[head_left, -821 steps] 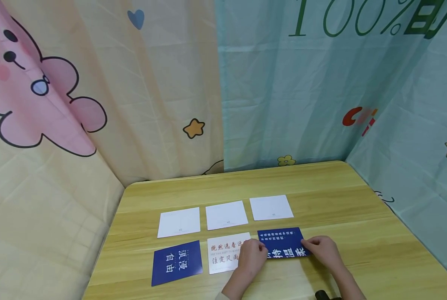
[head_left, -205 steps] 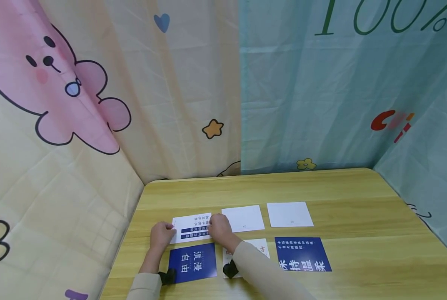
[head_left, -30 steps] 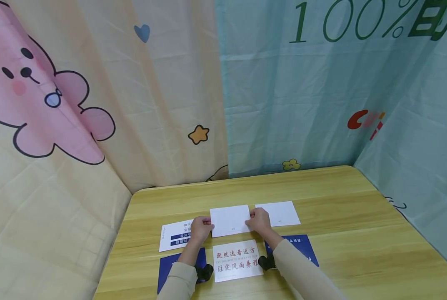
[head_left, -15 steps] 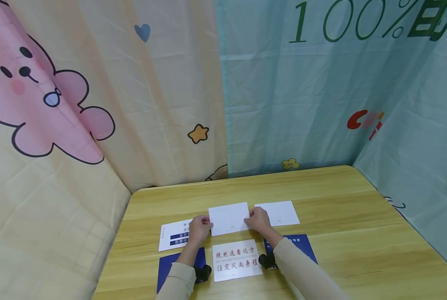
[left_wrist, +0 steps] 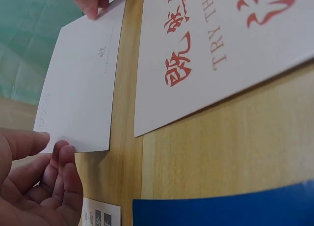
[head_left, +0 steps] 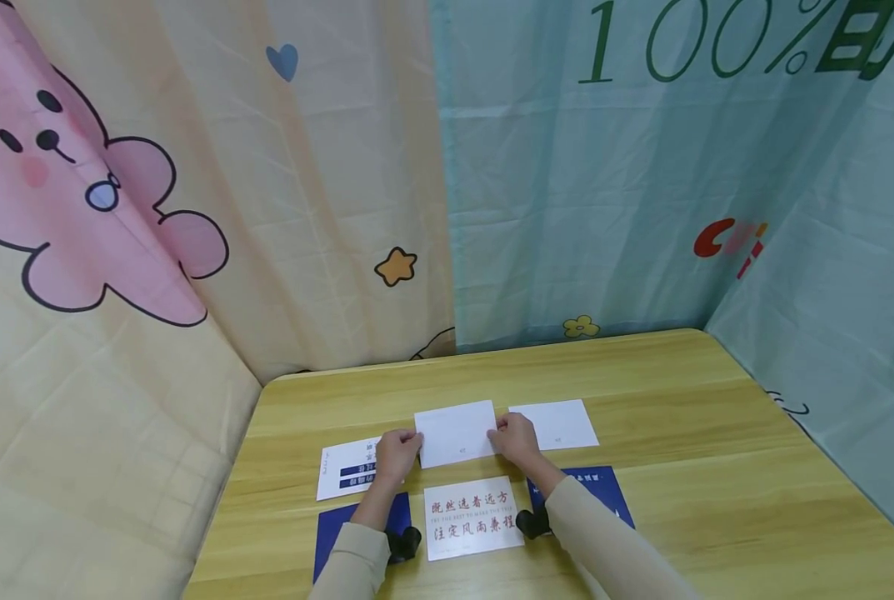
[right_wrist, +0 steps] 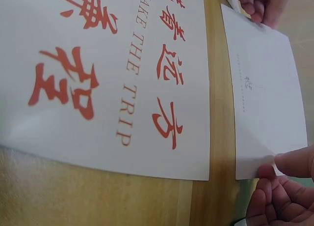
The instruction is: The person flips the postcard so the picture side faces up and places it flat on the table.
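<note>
A white postcard [head_left: 456,435], blank side facing me apart from a small mark, is held at the middle of the back row. My left hand [head_left: 397,454] pinches its left edge between thumb and fingers, and my right hand [head_left: 516,437] pinches the right edge. In the left wrist view the left thumb [left_wrist: 29,143] lies over the held card's corner, and a shadow falls on the wood below it. Just in front lies a white card with red lettering [head_left: 473,518], flat on the table.
At back left lies a card with blue bands [head_left: 345,468], partly behind the left hand. A blank card [head_left: 559,425] lies at back right. Two blue cards, left [head_left: 332,533] and right [head_left: 600,492], are partly covered by the forearms. Curtains [head_left: 566,208] surround the wooden table [head_left: 701,467].
Earlier both hands held the back left card, which went from blank to printed side up. They have since moved right to the middle card. Over the last second it has risen slightly.
</note>
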{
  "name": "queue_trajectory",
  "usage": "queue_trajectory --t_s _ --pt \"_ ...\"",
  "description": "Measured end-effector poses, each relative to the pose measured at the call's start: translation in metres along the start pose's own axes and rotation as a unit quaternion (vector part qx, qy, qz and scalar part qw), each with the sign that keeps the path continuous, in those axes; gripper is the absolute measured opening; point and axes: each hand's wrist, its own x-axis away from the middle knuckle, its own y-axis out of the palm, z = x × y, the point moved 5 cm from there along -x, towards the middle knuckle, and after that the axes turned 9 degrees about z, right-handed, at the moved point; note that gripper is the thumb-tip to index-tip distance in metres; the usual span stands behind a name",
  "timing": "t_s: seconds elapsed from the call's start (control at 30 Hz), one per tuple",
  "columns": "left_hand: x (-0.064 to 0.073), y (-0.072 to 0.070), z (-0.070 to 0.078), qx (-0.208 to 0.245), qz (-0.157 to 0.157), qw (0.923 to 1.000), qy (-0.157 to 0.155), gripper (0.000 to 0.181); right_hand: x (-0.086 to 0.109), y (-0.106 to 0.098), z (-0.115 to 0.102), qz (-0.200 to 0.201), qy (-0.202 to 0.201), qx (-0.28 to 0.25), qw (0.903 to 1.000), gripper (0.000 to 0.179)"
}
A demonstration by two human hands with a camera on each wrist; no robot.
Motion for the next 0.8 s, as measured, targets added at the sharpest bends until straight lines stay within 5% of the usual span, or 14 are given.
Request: queue_trajectory --t_s 0.4,0.8 --pt "-0.004 -0.002 -0.005 0.050 -0.011 0.9982 -0.029 0.023 -0.002 0.000 0.003 -0.002 -0.004 -0.061 0.9981 0.016" --pt "-0.007 -0.003 -0.011 0.101 -0.042 0.9924 -0.056 0.029 -0.005 -0.002 0.014 0.006 0.068 -0.142 0.9875 0.036"
